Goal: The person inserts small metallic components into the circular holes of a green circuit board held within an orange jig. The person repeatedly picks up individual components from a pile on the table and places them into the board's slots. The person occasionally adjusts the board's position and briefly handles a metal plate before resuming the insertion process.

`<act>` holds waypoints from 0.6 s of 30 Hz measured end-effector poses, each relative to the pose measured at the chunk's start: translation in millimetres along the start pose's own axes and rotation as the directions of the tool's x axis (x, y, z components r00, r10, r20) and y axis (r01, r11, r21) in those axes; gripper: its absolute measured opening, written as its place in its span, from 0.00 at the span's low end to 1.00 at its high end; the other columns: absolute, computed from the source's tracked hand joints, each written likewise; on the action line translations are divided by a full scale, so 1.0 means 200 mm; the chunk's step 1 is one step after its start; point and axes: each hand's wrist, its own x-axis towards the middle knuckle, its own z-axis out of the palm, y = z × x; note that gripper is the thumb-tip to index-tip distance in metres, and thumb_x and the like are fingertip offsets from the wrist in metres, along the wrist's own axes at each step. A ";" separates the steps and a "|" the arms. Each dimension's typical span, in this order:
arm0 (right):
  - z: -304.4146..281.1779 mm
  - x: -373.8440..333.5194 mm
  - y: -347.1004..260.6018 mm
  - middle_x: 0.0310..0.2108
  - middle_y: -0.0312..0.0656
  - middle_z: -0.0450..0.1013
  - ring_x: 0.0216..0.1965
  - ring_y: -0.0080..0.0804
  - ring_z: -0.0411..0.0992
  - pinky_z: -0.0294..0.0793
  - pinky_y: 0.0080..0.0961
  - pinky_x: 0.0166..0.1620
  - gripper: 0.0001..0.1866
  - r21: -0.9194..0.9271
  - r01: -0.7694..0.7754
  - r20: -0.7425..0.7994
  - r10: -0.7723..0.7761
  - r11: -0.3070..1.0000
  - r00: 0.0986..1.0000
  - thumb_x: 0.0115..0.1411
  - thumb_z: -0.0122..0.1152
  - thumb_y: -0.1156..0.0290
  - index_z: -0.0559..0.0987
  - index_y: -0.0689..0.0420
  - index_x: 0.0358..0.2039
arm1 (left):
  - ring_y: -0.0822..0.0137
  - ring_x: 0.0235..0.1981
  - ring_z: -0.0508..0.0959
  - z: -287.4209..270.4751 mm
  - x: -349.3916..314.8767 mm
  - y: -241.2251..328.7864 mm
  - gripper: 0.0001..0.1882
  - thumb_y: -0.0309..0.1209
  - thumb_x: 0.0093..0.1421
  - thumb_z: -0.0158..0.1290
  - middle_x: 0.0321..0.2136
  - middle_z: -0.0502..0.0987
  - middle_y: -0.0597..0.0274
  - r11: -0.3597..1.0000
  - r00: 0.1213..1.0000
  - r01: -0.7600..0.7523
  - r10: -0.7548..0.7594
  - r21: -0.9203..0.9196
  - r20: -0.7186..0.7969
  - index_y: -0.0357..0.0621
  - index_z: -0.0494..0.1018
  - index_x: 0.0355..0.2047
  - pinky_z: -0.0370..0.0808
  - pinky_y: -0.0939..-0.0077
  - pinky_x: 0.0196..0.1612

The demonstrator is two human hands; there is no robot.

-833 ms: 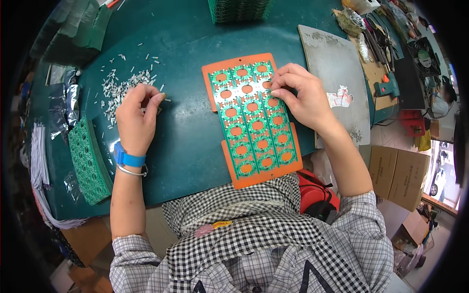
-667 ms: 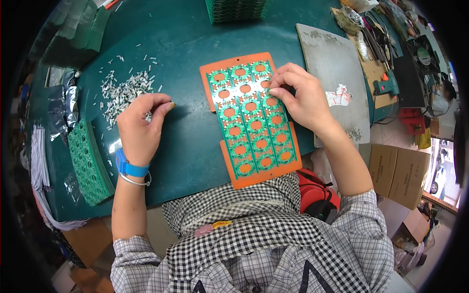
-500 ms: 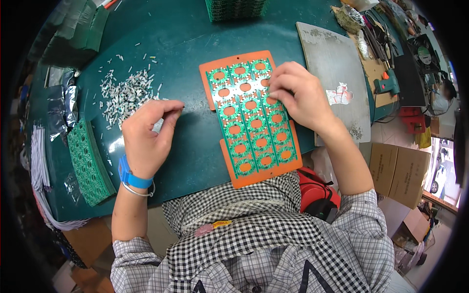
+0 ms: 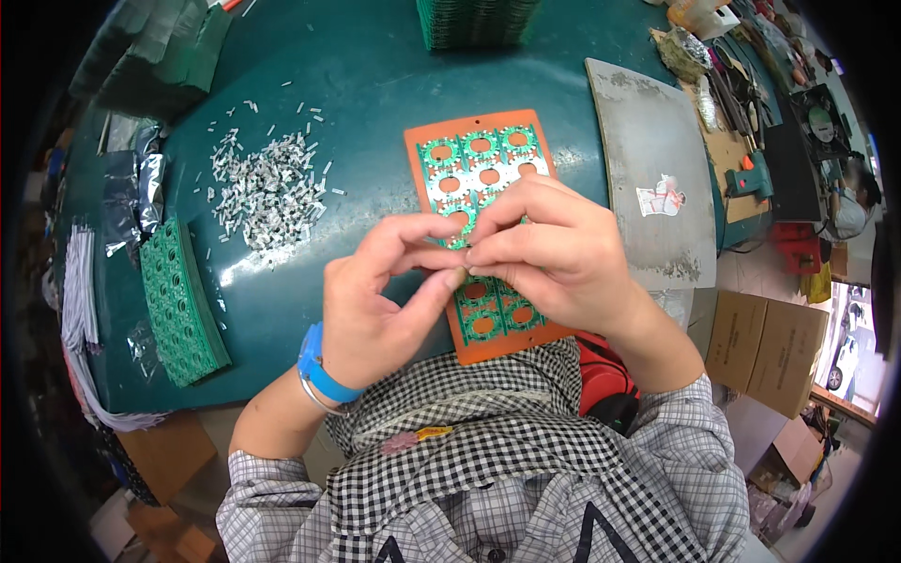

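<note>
My left hand (image 4: 387, 289) and my right hand (image 4: 561, 253) meet over the middle of a green circuit board panel (image 4: 480, 129). Thumb and fingers are pinched on both, the tips touching each other; whatever lies between them is too small to make out. Rows of ring-shaped boards with oval openings make up the panel, which lies on an orange tray (image 4: 469, 355). Its centre is hidden under my hands. Left of the panel, a loose heap of tiny white and grey pieces (image 4: 267, 192) spreads over the green table (image 4: 352, 117).
Stacks of green boards stand at the left (image 4: 180, 310) and far edge (image 4: 477, 23). White wires (image 4: 80, 291) hang at the far left. A worn grey plate (image 4: 648, 249) lies to the right, with a teal tool (image 4: 748, 180) beyond. Cardboard boxes (image 4: 765, 352) sit lower right.
My left hand has moved right, from beside the heap to the panel. My right hand has come down and left from the panel's right edge, and the fingertips now meet.
</note>
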 end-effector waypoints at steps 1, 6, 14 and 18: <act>0.01 0.01 0.00 0.34 0.39 0.75 0.35 0.38 0.75 0.75 0.31 0.35 0.12 0.005 0.042 0.010 -0.042 0.999 0.999 0.43 0.73 0.78 0.82 0.57 0.30 | 0.69 0.43 0.84 -0.01 0.00 0.00 0.20 0.14 0.59 0.57 0.42 0.81 0.58 0.991 0.995 0.086 -0.080 -0.104 0.058 0.34 0.71 0.52 0.80 0.76 0.46; -0.03 0.00 0.02 0.36 0.41 0.72 0.39 0.42 0.73 0.74 0.35 0.41 0.10 0.032 -0.071 0.108 0.067 0.997 0.992 0.48 0.69 0.79 0.75 0.58 0.29 | 0.75 0.41 0.81 -0.08 0.02 -0.01 0.20 0.17 0.59 0.59 0.41 0.82 0.59 0.914 0.931 0.302 -0.220 -0.272 0.292 0.34 0.72 0.52 0.78 0.78 0.47; -0.25 -0.11 0.16 0.38 0.43 0.71 0.43 0.46 0.70 0.72 0.37 0.45 0.08 -0.272 -0.346 0.162 0.397 0.898 0.904 0.54 0.64 0.80 0.71 0.59 0.28 | 0.56 0.46 0.73 -0.50 0.10 -0.26 0.16 0.28 0.51 0.65 0.42 0.77 0.63 0.264 0.991 -0.003 0.129 0.965 -0.032 0.49 0.78 0.42 0.67 0.61 0.50; -0.23 -0.12 0.16 0.37 0.44 0.70 0.42 0.46 0.69 0.71 0.38 0.45 0.08 -0.319 -0.288 0.191 0.359 0.903 0.914 0.53 0.63 0.82 0.71 0.60 0.27 | 0.59 0.46 0.73 -0.50 0.11 -0.33 0.10 0.30 0.52 0.65 0.38 0.78 0.66 0.397 0.994 0.070 0.052 0.915 -0.098 0.49 0.78 0.35 0.65 0.60 0.48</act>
